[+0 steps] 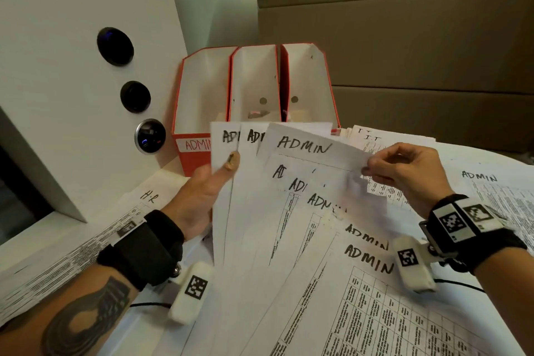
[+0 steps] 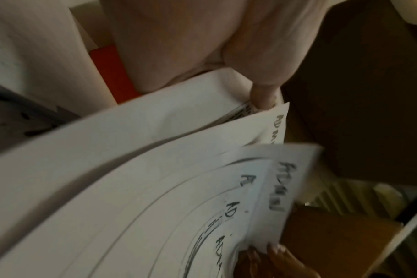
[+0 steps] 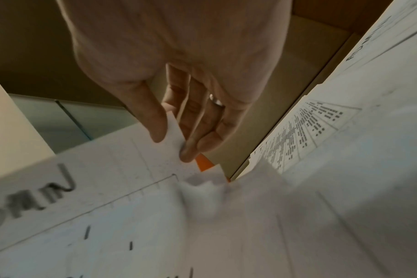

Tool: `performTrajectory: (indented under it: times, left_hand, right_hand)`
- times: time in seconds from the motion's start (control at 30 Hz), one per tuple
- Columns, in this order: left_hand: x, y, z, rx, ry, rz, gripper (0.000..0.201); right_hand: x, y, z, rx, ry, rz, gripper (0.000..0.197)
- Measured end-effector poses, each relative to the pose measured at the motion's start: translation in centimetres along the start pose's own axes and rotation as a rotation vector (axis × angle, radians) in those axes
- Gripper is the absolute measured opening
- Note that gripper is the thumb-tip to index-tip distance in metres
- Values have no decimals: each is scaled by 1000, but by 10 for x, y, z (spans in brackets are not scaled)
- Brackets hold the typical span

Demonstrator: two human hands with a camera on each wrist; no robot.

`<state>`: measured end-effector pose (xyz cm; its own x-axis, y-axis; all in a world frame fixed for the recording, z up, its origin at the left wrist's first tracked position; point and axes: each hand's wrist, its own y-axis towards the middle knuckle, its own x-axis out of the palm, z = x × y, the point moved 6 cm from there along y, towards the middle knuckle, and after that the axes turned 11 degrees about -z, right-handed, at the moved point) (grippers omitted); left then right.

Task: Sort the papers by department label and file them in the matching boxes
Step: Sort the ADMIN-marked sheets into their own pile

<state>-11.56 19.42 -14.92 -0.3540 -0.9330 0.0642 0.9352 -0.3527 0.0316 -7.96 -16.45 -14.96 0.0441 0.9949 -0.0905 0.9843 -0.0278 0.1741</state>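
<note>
Several white sheets marked ADMIN [image 1: 289, 211] fan out in front of me. My left hand [image 1: 202, 191] grips the left edge of the fan, thumb [image 2: 262, 97] pressed on top. My right hand [image 1: 404, 170] pinches the right corner of the top ADMIN sheet [image 1: 306, 147] between thumb [image 3: 152, 120] and fingertips [image 3: 188, 150]. Three red file boxes stand behind the fan; the left one carries an ADMIN label [image 1: 196, 144]. The labels of the middle box [image 1: 254, 84] and right box [image 1: 309, 84] are hidden by the papers.
An H.R sheet [image 1: 121, 220] lies on the table at the left. A pile marked I.T [image 1: 372, 139] sits behind my right hand, and another ADMIN sheet [image 1: 497, 196] lies at the far right. A white panel with round black knobs [image 1: 115, 46] stands left; cardboard boxes [image 1: 404, 37] rise behind.
</note>
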Motion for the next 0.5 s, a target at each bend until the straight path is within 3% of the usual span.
performTrajectory:
  times: [0.07,0.13,0.23,0.37,0.5]
  left_hand:
    - [13,0,-1,-20,160,-97,84]
    - [18,2,-4,-33,327,-95,61]
    - [15,7,-14,-102,414,-59,46]
    - [7,10,-17,-166,425,-14,38]
    - [12,8,-18,-184,369,-40,41]
  right_hand:
    - [6,3,3,61,-55,-20,19]
    - [8,6,5,108,-295,-67,44]
    - [5,1,3,192,-690,-194,72]
    - [6,-28,-14,257,-1032,-481,78]
    - [13,-79,-17,389,-1165,-858,129]
